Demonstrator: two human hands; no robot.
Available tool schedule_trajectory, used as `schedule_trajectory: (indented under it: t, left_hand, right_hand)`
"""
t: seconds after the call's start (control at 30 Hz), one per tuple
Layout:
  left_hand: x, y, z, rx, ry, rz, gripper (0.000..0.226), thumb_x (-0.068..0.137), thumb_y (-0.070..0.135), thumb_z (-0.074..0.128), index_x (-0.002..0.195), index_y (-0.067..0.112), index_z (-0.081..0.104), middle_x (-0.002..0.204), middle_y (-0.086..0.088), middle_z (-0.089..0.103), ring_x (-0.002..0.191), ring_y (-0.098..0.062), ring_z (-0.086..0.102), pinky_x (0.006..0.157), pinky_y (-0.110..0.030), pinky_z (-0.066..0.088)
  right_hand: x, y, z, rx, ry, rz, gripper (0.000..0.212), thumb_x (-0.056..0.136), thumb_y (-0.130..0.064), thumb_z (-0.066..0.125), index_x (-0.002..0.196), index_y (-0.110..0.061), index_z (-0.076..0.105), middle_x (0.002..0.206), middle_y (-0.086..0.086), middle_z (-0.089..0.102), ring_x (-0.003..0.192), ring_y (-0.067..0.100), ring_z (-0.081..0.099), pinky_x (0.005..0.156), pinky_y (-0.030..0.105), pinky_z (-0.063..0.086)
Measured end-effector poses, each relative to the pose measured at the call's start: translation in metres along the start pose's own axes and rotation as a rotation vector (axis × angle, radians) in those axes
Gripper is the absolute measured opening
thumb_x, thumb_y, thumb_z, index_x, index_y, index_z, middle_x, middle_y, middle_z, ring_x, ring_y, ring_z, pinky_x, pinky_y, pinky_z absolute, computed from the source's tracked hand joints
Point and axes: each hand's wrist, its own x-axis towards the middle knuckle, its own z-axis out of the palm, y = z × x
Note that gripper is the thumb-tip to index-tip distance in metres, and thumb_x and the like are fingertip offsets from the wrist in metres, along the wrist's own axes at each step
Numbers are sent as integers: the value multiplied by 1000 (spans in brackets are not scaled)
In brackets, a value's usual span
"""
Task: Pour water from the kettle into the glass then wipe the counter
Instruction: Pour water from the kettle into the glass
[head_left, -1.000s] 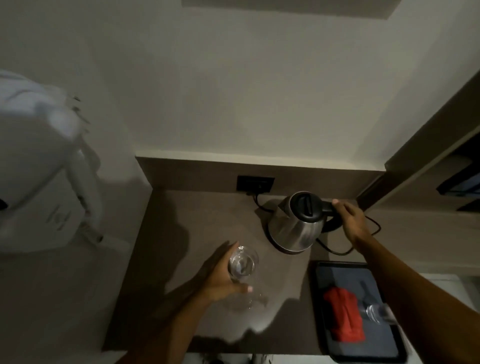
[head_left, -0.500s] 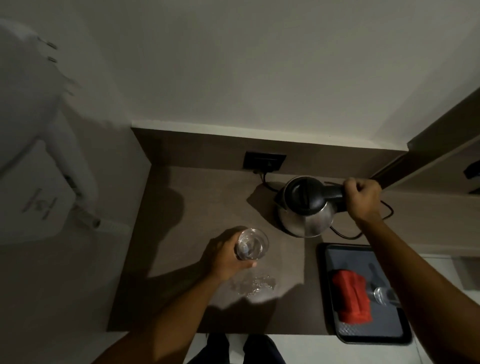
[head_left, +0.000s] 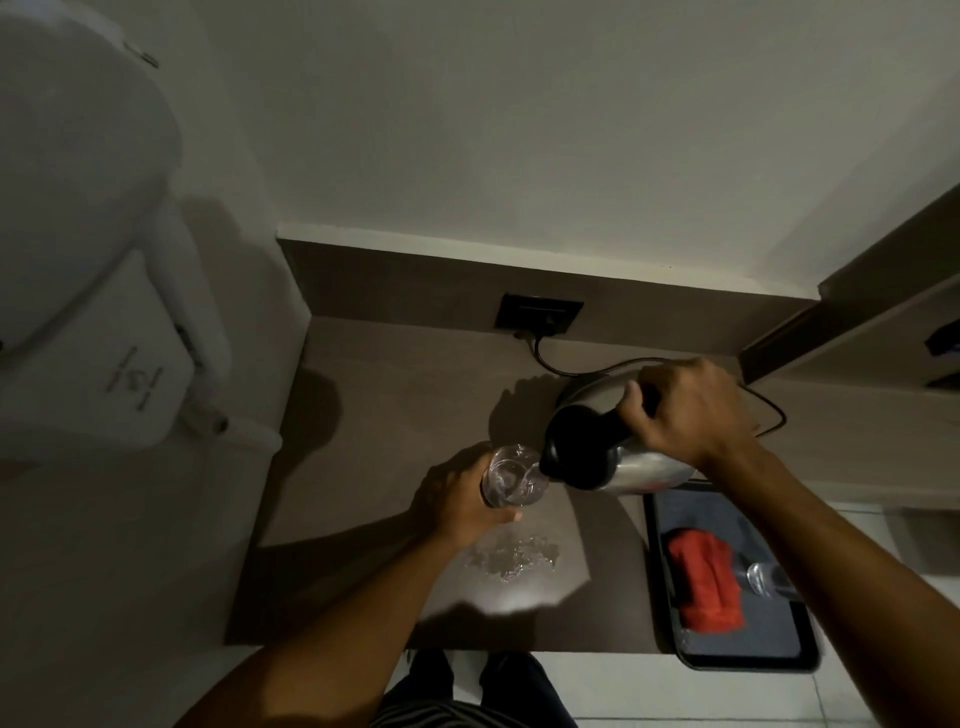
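My right hand (head_left: 685, 410) grips the black handle of the steel kettle (head_left: 636, 470), which is lifted and tilted left with its black lid facing me. Its spout meets the rim of the clear glass (head_left: 511, 475). My left hand (head_left: 457, 501) wraps around that glass and holds it above the brown counter (head_left: 395, 415). A patch of spilled water (head_left: 511, 558) glistens on the counter just in front of the glass. A red cloth (head_left: 704, 584) lies on the black tray (head_left: 800, 657) at the right.
The kettle's round base (head_left: 587, 387) sits behind it, its black cord running to a wall socket (head_left: 537, 314). A second glass (head_left: 763, 579) lies on the tray beside the cloth, partly hidden by my right arm. A white appliance (head_left: 88, 291) hangs at the left.
My right hand lifted the kettle off its base, carried it toward the glass and tilted it over. My left hand kept its hold on the glass, which is now off the counter.
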Motion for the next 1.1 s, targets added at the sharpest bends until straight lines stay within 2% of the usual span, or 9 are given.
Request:
schedule_trajectory:
  t: [0.1,0.3,0.43,0.57,0.7,0.93,1.1]
  left_hand:
    - [-2,-1,-1,36,15,3,88,69,42,86,145,27,44,141,1,60,125,-20,59,104,-36,49]
    - [1,-9,6,26,33,-21,88,65,47,87,142,29,47,134,0,65,122,-22,61,102,-40,51]
    - [4,-13,12,18,49,-25,87,65,47,86,141,29,48,133,-1,65,124,-23,60,104,-38,50]
    - [7,-17,16,27,67,-6,87,63,48,87,139,29,49,133,-1,65,123,-23,59,103,-38,50]
    - [9,-20,19,37,104,15,86,59,52,87,134,33,52,127,1,68,118,-22,63,97,-31,50]
    - [6,-21,14,103,166,86,88,55,60,85,132,39,49,129,8,67,116,-18,64,96,-36,55]
    - [6,-19,12,120,154,121,86,56,59,85,131,38,48,129,9,66,117,-17,64,95,-38,56]
  right_hand:
    - [0,-4,-3,-136,17,-2,52,85,-44,35,47,-13,51,41,5,46,33,24,41,42,21,29]
    - [7,-11,-9,-234,22,-41,49,85,-44,36,44,-17,43,41,-2,35,33,20,31,47,17,17]
    - [10,-12,-17,-246,-13,-77,49,86,-46,33,46,-18,40,40,0,37,32,19,31,47,17,20]
    - [13,-11,-26,-257,-55,-79,55,88,-50,29,48,-15,45,39,2,41,32,19,34,45,17,26]
    - [16,-10,-36,-290,-80,-83,55,88,-50,30,49,-14,46,39,0,38,32,18,34,46,19,25]
    - [20,-9,-52,-307,-116,-92,56,89,-52,29,51,-15,47,40,3,41,33,21,38,44,25,37]
    - [21,-10,-62,-306,-122,-114,58,90,-54,26,51,-15,46,40,-1,34,34,14,27,43,23,31]
